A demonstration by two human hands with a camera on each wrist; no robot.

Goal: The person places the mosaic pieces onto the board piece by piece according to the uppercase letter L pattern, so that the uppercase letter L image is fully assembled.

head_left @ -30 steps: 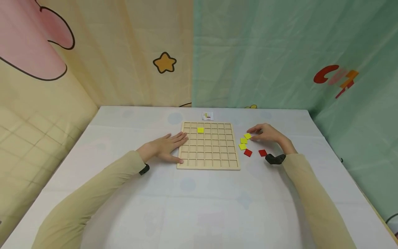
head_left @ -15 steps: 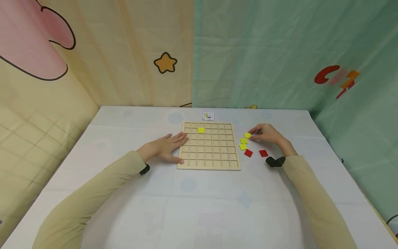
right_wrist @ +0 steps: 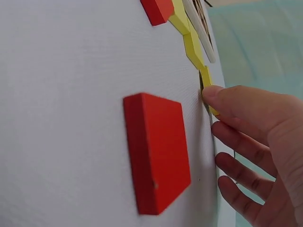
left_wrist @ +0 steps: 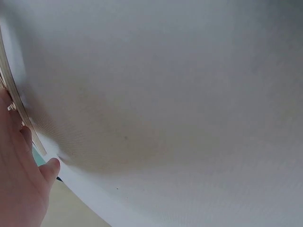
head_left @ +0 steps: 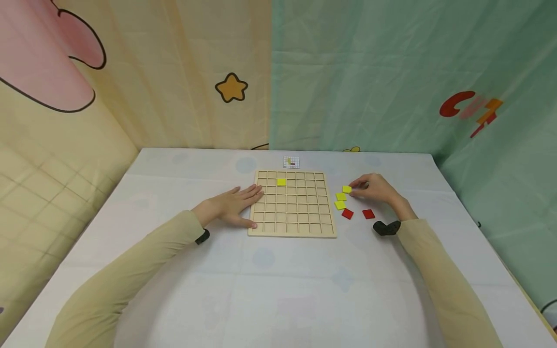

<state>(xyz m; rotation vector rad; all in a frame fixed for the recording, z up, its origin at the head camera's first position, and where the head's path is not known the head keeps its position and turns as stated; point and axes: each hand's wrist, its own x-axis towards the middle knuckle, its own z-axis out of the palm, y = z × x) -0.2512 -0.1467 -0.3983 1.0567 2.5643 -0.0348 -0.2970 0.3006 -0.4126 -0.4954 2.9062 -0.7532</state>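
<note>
Fingers spread, my left hand (head_left: 232, 207) rests on the left edge of a square wooden grid board (head_left: 291, 216). One yellow square tile (head_left: 281, 182) sits in a cell of the board's second row from the back. To the right of the board, my right hand (head_left: 375, 187) pinches another yellow tile (head_left: 346, 189) between thumb and fingers; the right wrist view shows that tile (right_wrist: 206, 76) tilted, partly hidden by the thumb. Two more yellow tiles (head_left: 341, 197) lie just in front of it. Nearer still are a red tile (head_left: 347, 213) and a second red tile (head_left: 368, 213).
A small printed card (head_left: 291, 162) with a coloured grid pattern lies behind the board. The white-covered table (head_left: 270, 299) extends to patterned curtains (head_left: 348, 96) at the back and sides. Each wrist wears a black device (head_left: 386, 228).
The right thumb and fingers have closed on the farthest yellow tile, which has turned slightly. The left hand and the board hold still.
</note>
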